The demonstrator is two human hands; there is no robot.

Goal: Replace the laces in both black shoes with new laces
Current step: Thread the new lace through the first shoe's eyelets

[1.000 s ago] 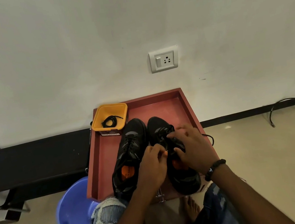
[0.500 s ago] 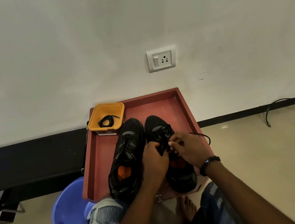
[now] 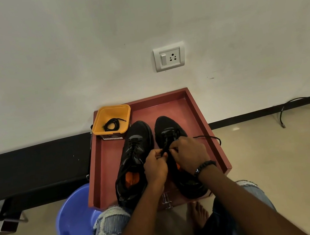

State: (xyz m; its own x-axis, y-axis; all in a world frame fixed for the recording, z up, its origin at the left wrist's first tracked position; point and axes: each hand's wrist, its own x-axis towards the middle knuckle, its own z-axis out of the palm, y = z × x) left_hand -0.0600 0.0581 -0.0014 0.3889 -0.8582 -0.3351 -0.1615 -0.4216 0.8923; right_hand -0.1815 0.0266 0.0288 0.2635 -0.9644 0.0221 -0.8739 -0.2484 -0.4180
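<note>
Two black shoes stand side by side in a red-brown tray. The left shoe has its lace threaded and shows an orange insole. Over the tongue of the right shoe my left hand and my right hand meet, each pinching the black lace at the eyelets. One loose end of this lace trails over the tray's right rim. A coiled black lace lies in a yellow tub at the tray's far left corner.
The tray sits against a white wall with a socket plate. A blue plastic basin lies on the floor at the tray's near left. A black bench runs to the left. A cable lies on the floor at right.
Both hands have drawn together over the right shoe's tongue. My right hand's fingers, spread over the shoe before, now pinch the lace close to my left hand.
</note>
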